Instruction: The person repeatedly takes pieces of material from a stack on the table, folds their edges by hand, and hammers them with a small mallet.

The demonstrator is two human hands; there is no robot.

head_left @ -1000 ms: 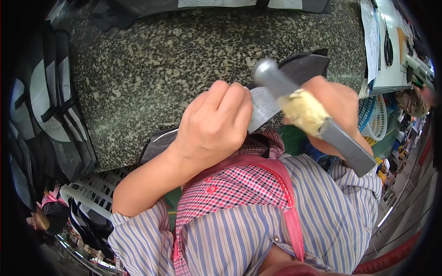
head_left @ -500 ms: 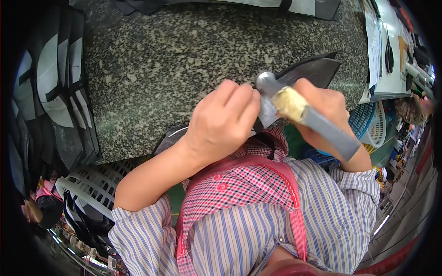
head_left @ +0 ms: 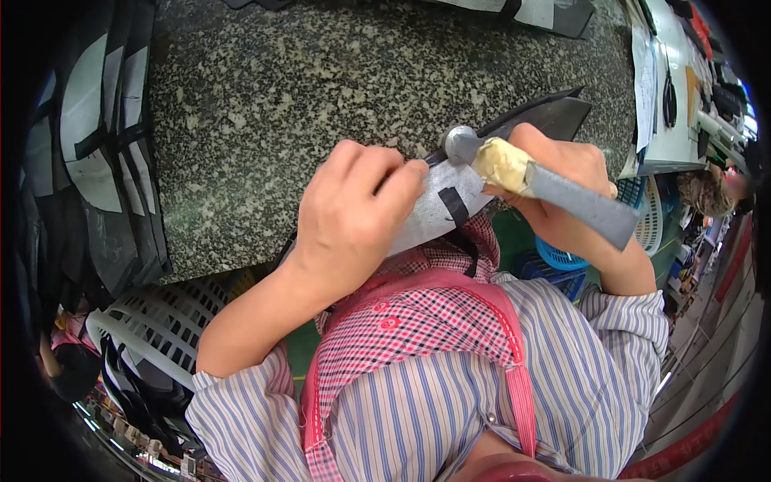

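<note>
Left hand (head_left: 353, 213): fingers curled, fingertips touching the upper edge of a grey-and-black panel (head_left: 426, 217); whether the panel is pinched or only pressed cannot be told. Right hand (head_left: 562, 181): clenched around the handle of a hammer (head_left: 502, 166), most of the handle being hidden behind the head. The hammer's round face is at the panel's upper edge, just right of the left fingertips; contact cannot be confirmed. The middle of the hammer head is wrapped in yellowish material, and its grey tail points to the lower right.

The panel lies slantwise along the near edge of a speckled stone worktop (head_left: 321, 88), centre of frame, its black end toward the upper right. A short black strip (head_left: 454, 206) crosses its light face between the hands.

Similar panels (head_left: 96, 161) are stacked at the left of the frame; another panel (head_left: 538, 14) lies at the top edge. A white plastic basket (head_left: 128, 321) with dark pieces stands at lower left. A blue basket (head_left: 558, 255) is below the right forearm. The wearer has a checked apron (head_left: 418, 309) over a striped shirt (head_left: 409, 394).
</note>
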